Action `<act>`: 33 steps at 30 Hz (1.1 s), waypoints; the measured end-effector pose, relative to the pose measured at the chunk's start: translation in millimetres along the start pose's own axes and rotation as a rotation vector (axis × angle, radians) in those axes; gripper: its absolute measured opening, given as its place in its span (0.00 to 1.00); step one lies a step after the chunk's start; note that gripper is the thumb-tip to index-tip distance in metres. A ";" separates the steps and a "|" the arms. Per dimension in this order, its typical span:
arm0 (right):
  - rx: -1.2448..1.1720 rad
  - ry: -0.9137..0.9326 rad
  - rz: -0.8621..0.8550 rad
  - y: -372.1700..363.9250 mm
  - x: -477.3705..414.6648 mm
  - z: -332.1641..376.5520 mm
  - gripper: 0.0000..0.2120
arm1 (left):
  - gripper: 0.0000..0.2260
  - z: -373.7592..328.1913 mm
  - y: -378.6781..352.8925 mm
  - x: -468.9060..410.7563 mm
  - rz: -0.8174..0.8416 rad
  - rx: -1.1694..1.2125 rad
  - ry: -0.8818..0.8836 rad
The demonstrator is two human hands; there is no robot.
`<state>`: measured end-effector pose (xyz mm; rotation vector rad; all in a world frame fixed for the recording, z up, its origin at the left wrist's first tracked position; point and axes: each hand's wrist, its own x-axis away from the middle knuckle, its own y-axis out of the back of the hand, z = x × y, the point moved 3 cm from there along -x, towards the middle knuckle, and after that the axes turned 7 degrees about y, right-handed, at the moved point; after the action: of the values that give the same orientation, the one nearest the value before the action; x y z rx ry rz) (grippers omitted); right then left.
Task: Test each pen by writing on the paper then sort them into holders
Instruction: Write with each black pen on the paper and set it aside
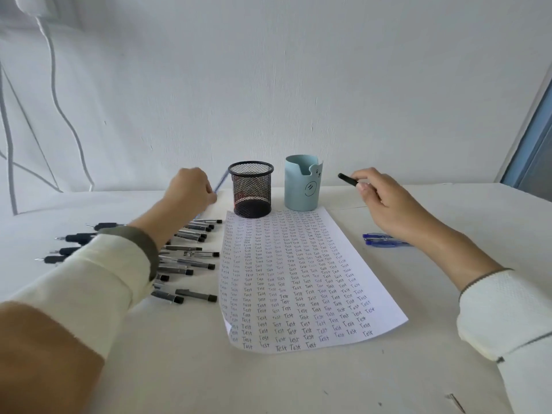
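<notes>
- Head view: the left grip (191,186) is clenched round a bluish pen (221,180). The pen's free end pokes up and away from the knuckles, just beside the rim of the black mesh holder (251,189).
- The right grip (377,192) pinches a short black piece (348,179) between thumb and fingertips. It may be a cap or a pen end; I cannot tell which.
- The step in hand looks like dropping the tested pen into a holder. To do it well, lift the pen's end clear of the mesh rim, turn it upright over the opening, and let go only once it is inside. The light holder may tip if knocked.
- If the black piece is this pen's cap, it should go back on first.
- The pale blue holder (301,186) stands between the two grips, nearer the right one.
- The paper (298,279) lies on the worktop (328,383), nearer the body than both grips. It is packed with rows of "Test", so little room is left.
- The black pens (194,252) lie in a loose heap under the left forearm, slim with dark caps.
- The blue pens (383,240) lie under the right wrist.
</notes>
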<state>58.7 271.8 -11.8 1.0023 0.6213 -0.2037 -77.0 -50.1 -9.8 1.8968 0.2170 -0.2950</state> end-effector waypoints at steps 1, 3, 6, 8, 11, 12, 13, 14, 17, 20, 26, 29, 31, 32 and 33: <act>-0.086 -0.006 0.009 -1.3 0.3 2.8 0.09 | 0.06 -1.0 -6.4 -2.3 0.013 -0.030 0.008; -0.168 -0.034 -0.008 -2.7 2.2 4.1 0.09 | 0.06 -2.6 -15.9 -5.3 0.042 -0.104 0.018; -0.282 -0.073 -0.117 -0.4 1.6 6.1 0.07 | 0.07 -2.7 -22.6 -7.6 0.060 -0.178 0.038; -0.421 -0.103 -0.145 -1.0 -1.5 9.6 0.14 | 0.07 -2.2 -24.3 -8.7 0.053 -0.212 0.051; -0.518 -0.179 -0.112 -4.2 -2.8 12.0 0.22 | 0.07 0.5 -24.9 -10.0 0.045 -0.232 0.049; -0.511 -0.208 -0.089 -5.7 -1.4 12.3 0.22 | 0.07 1.5 -24.7 -10.1 0.043 -0.225 0.047; -0.512 -0.230 -0.068 -7.0 0.6 13.4 0.21 | 0.08 2.5 -24.0 -10.5 0.035 -0.202 0.044; -0.533 -0.247 -0.052 -8.0 1.9 14.9 0.19 | 0.10 2.6 -21.6 -9.8 0.021 -0.167 0.041; -0.667 -0.282 -0.009 -7.4 4.8 23.8 0.14 | 0.11 -10.2 -5.8 3.2 -0.103 -0.031 -0.035; -0.704 -0.255 0.059 -6.0 11.0 36.5 0.11 | 0.08 -39.6 12.9 39.9 -0.230 0.169 -0.280; -0.660 -0.211 0.136 -11.7 49.1 51.6 0.13 | 0.12 -91.1 -14.1 109.2 0.087 0.246 -0.671; -0.660 -0.252 0.180 -9.8 72.5 56.2 0.16 | 0.13 -98.8 -41.2 127.5 0.337 0.242 -0.766; -0.618 -0.313 0.198 -8.5 86.5 55.4 0.19 | 0.15 -100.9 -49.8 133.9 0.426 0.229 -0.795; -0.588 -0.346 0.192 -8.6 92.8 53.9 0.21 | 0.17 -102.0 -52.3 135.9 0.453 0.207 -0.794; -0.554 -0.369 0.173 -8.8 98.6 53.0 0.24 | 0.18 -102.8 -53.3 137.5 0.469 0.184 -0.786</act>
<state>155.6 234.4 -54.3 0.4590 0.2261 -0.0527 48.2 65.5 -66.8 1.8019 -0.7902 -0.7209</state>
